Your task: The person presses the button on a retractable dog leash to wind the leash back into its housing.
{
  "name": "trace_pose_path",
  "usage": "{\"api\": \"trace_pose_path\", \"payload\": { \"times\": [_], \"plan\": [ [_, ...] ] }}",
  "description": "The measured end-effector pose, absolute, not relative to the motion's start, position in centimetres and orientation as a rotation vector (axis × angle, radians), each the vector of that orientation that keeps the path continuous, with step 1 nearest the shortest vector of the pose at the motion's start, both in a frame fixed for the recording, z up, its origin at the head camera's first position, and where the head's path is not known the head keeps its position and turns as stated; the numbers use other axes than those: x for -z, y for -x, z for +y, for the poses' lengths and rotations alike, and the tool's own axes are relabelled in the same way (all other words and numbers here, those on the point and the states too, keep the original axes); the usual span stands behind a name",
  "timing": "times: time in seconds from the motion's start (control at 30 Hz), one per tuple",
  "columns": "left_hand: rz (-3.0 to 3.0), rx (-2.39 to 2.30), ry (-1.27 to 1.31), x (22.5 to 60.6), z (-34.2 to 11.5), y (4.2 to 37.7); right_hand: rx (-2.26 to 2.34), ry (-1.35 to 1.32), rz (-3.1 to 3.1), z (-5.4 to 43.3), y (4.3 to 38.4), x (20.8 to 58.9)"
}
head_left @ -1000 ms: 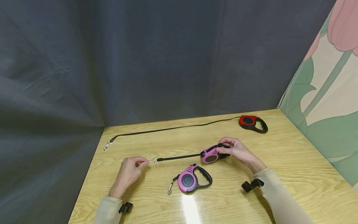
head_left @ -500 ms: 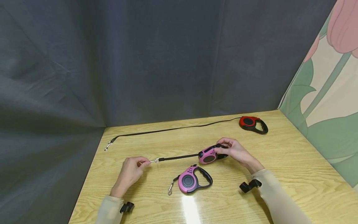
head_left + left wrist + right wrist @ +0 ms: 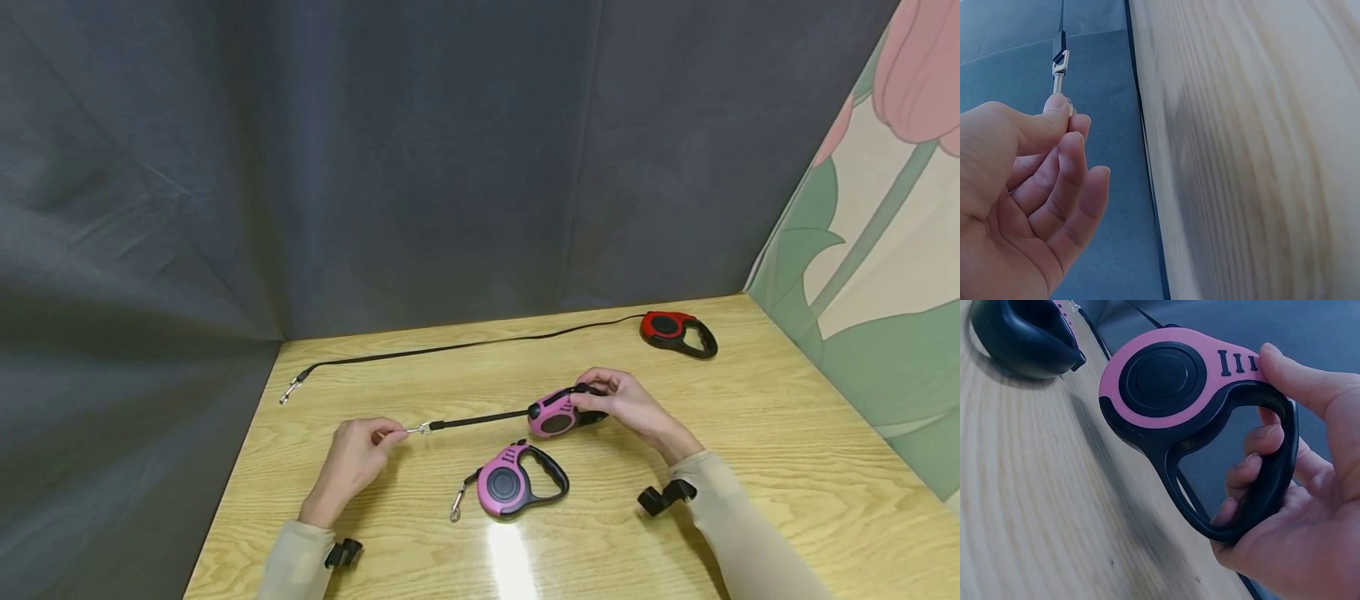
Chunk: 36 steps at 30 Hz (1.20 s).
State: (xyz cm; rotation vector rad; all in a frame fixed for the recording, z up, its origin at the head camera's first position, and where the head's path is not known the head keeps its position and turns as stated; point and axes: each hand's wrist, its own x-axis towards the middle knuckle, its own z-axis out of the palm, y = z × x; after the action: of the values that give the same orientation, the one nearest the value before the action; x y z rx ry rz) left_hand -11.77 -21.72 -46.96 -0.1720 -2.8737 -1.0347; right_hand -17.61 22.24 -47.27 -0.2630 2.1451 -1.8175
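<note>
My right hand [image 3: 626,408] grips the black handle of a pink retractable dog leash [image 3: 1163,378]. Its fingers curl through the handle loop, with the thumb on the pink casing by the bone-shaped marks. To the left, my left hand [image 3: 352,462] pinches the metal snap hook [image 3: 1059,78] of that same leash between thumb and forefinger. The black strap [image 3: 480,420] stretches taut from casing to hook, above the table. A second pink retractable leash [image 3: 504,483] lies in front of it, its strap wound in and its hook [image 3: 456,504] on the tabletop.
At the back right lies a red retractable leash [image 3: 667,327]. Its long black strap [image 3: 465,344] runs across the rear of the wooden table [image 3: 787,467] to a snap hook [image 3: 289,389] at the left. Dark cloth [image 3: 420,167] hangs behind and on the left.
My right hand has shifted slightly left with the pink leash, and my left hand slightly right with the hook. The strap between them is a bit shorter. The other leashes stay put.
</note>
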Motion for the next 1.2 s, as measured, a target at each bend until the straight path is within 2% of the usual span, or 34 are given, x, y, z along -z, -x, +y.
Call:
{"api": "trace_pose_path", "payload": {
  "times": [1.2],
  "plan": [
    [-2.834, 1.108, 0.348, 46.8, -18.1, 12.6, 1.839, 0.309, 2.097, 18.2, 18.4, 47.6]
  ]
}}
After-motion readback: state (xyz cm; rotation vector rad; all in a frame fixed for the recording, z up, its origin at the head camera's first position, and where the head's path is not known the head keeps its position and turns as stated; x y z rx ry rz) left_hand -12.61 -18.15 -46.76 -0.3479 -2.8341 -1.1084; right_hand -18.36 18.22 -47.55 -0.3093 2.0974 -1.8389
